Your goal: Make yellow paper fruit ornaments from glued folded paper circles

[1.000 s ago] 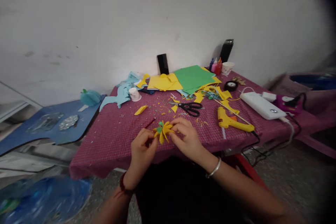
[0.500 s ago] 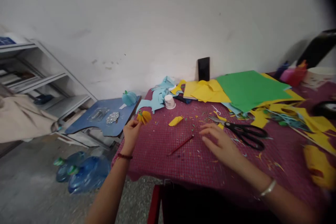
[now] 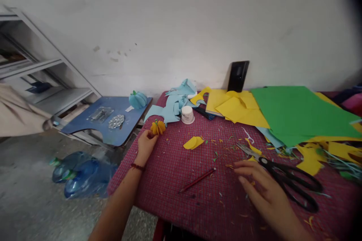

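Note:
At the table's left edge my left hand [image 3: 146,146] pinches a small yellow paper pumpkin [image 3: 158,127] with a green stem. My right hand [image 3: 263,188] is held low over the cloth, fingers apart and holding nothing. Just beyond it lie black-handled scissors [image 3: 278,171], blades pointing left. Between the hands are a red pencil [image 3: 197,180] and a few cut yellow paper pieces [image 3: 194,142]. Farther back, a white paper cup [image 3: 187,115] stands upside down beside light blue paper scraps [image 3: 172,108].
Yellow sheets [image 3: 236,105] and a green sheet [image 3: 302,115] cover the back right, near a phone [image 3: 238,76] leaning on the wall. A blue paper pumpkin [image 3: 137,100] sits on a blue side table [image 3: 93,122]. Water bottles [image 3: 85,180] lie on the floor.
The view has shifted closer to the table. My left hand keeps the yellow pumpkin, now turned more upright by the table edge. My right hand stays open near the scissors.

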The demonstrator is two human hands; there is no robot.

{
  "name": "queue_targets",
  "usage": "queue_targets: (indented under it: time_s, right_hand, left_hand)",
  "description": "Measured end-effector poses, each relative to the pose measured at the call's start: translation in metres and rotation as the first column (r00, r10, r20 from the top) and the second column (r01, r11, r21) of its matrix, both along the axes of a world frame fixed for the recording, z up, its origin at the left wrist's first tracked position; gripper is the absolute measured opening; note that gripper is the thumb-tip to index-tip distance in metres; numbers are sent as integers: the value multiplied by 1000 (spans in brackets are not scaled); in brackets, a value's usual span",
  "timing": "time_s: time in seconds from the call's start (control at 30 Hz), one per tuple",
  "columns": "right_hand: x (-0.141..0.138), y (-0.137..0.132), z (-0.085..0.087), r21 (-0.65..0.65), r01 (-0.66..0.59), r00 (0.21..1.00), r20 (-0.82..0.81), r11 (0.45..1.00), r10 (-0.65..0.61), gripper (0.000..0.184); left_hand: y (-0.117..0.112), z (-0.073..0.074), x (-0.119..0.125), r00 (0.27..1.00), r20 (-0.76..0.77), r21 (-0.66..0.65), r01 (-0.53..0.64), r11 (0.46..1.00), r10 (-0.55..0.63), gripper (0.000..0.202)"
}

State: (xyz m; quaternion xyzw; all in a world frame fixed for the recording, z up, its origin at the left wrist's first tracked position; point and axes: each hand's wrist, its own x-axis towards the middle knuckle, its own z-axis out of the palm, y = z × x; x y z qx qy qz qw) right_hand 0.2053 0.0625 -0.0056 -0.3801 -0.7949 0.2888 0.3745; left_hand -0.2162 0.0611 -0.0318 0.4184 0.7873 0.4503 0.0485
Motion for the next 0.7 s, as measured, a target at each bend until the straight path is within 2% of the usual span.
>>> queue_targets:
  time_s: [0.17,0.27,0.5,0.6,0.7]
  right_hand:
    - [4,7,-5,-16,59,998,32,998,-59,14]
    - [7,10,-9,-24,104,994,42,994,-103,15]
    - [14,10,-7,43,150,988,35,988,-152,15]
    - [16,6,-2,66,165,986,2,984,-166,13]
    - [14,1,5,48,153,988,-43,987,-151,12]
  left_hand:
    - [-7,-1,2,1000,21,56,-15,998,13,7]
    - [-12,-1,2,999,32,114,-47,992,43,11]
    - [-21,13,6,985,53,275,-170,946,162,10]
    - [-17,15,8,990,38,278,-142,950,137,16]
    - [-7,12,11,998,-2,201,-58,978,60,16]
